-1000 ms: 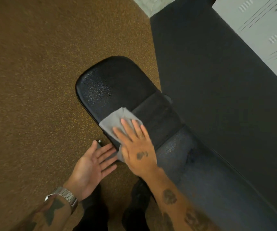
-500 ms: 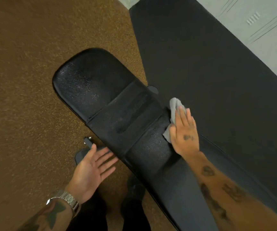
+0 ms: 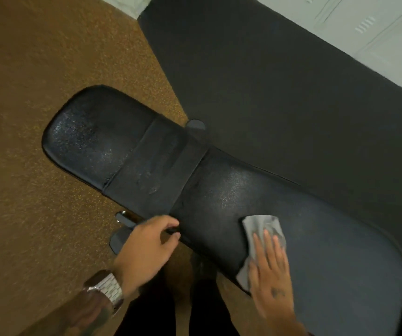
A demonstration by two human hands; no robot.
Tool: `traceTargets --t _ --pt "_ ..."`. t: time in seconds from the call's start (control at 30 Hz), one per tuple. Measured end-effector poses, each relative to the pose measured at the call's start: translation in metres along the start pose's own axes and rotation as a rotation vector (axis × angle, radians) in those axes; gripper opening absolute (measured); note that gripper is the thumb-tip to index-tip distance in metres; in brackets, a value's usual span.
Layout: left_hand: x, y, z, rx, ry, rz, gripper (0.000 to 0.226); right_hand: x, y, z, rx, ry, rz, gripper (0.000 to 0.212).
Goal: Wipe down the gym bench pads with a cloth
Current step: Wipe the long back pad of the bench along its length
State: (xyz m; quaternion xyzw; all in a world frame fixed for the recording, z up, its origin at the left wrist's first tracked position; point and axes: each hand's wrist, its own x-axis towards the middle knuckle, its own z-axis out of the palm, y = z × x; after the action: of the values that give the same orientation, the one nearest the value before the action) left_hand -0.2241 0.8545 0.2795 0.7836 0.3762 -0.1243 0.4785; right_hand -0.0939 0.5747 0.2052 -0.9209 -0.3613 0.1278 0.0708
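Observation:
The black gym bench runs from upper left to lower right. Its seat pad (image 3: 91,139) lies at the far left, a wide strap (image 3: 156,170) crosses the joint, and the long back pad (image 3: 335,251) fills the lower right. A grey cloth (image 3: 260,226) lies flat on the back pad near its front edge. My right hand (image 3: 271,277) presses the cloth down with straight fingers. My left hand (image 3: 144,251) grips the near edge of the bench just below the strap, fingers curled over the rim. A metal watch sits on that wrist.
Brown speckled carpet (image 3: 25,214) covers the floor at the left. A dark rubber mat (image 3: 280,93) lies beyond the bench. Pale lockers (image 3: 377,27) stand at the upper right. Bench frame parts (image 3: 122,218) stick out under the near edge. My dark trousers and shoes show at the bottom.
My right hand slid the cloth from the far edge near the strap down onto the back pad's near side. My left hand rose from hovering open and took hold of the bench edge.

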Motion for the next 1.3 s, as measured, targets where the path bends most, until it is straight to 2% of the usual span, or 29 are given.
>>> traceTargets --t 0.1,0.2,0.27,0.33,0.4,0.5,0.57,0.67,0.8,0.9,1.03,1.17,1.23,1.3 --pt "0.031 0.007 -0.005 0.294 0.081 0.242 0.043 0.013 0.038 -0.015 0.034 0.069 0.203 0.058" --pt "0.053 0.007 -0.010 0.559 0.004 0.252 0.058 0.067 0.052 -0.018 0.065 0.111 0.340 0.058" --pt "0.058 0.002 -0.010 0.657 -0.024 0.263 0.057 0.113 0.045 -0.015 0.032 0.086 0.397 0.062" --pt "0.056 -0.003 -0.010 0.691 -0.023 0.294 0.053 0.147 0.013 -0.005 -0.010 0.049 0.358 0.065" --pt "0.055 -0.006 -0.011 0.678 -0.019 0.312 0.051 0.156 -0.041 0.004 0.004 0.051 0.217 0.064" --pt "0.054 -0.006 -0.012 0.681 0.007 0.350 0.048 0.125 -0.115 0.017 0.018 0.011 -0.019 0.061" --pt "0.054 -0.004 -0.011 0.709 0.016 0.357 0.047 0.090 -0.125 0.027 0.053 0.032 -0.085 0.059" --pt "0.054 0.004 -0.009 0.764 -0.002 0.324 0.049 0.021 -0.091 0.032 0.037 0.038 -0.031 0.058" --pt "0.062 0.027 0.002 0.796 -0.042 0.383 0.054 -0.063 0.001 0.018 0.027 0.063 0.262 0.054" --pt "0.081 0.053 0.014 0.829 -0.065 0.480 0.056 -0.085 0.082 -0.004 0.047 0.065 0.400 0.053" --pt "0.112 0.097 0.037 0.867 -0.080 0.561 0.059 -0.050 0.165 -0.023 0.069 0.111 0.554 0.056" --pt "0.137 0.131 0.065 0.921 -0.126 0.561 0.064 0.037 0.179 -0.033 0.096 0.161 0.680 0.065" --pt "0.145 0.146 0.078 0.939 -0.158 0.538 0.065 0.078 0.155 -0.032 0.076 0.146 0.640 0.064" --pt "0.151 0.158 0.089 0.937 -0.194 0.519 0.059 0.102 0.113 -0.028 0.058 0.166 0.480 0.061"
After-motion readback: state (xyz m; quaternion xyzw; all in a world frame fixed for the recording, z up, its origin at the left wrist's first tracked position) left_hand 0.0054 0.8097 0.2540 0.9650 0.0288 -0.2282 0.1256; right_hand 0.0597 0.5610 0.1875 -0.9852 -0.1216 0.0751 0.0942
